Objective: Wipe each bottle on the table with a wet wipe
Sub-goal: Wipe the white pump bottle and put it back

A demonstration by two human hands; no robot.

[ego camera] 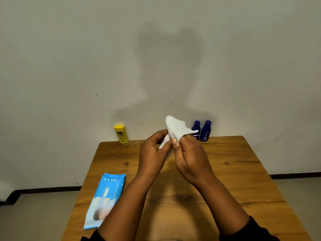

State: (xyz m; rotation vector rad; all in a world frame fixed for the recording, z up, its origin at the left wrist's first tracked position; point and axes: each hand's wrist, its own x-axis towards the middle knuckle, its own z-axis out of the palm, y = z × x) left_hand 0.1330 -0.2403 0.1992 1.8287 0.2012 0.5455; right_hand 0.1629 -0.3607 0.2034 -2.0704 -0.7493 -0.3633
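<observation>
A white wet wipe (176,128) is held up above the middle of the wooden table (243,171). My left hand (152,153) and my right hand (191,159) both pinch it at its lower part, fingers curled around the cloth. A yellow bottle (121,134) stands upright at the table's far left edge against the wall. Two dark blue bottles stand side by side at the far right: one (196,128) partly hidden behind the wipe, the other (205,131) fully visible.
A light blue pack of wet wipes (106,197) lies flat near the table's left edge. A plain wall rises directly behind the table. Grey floor shows on both sides.
</observation>
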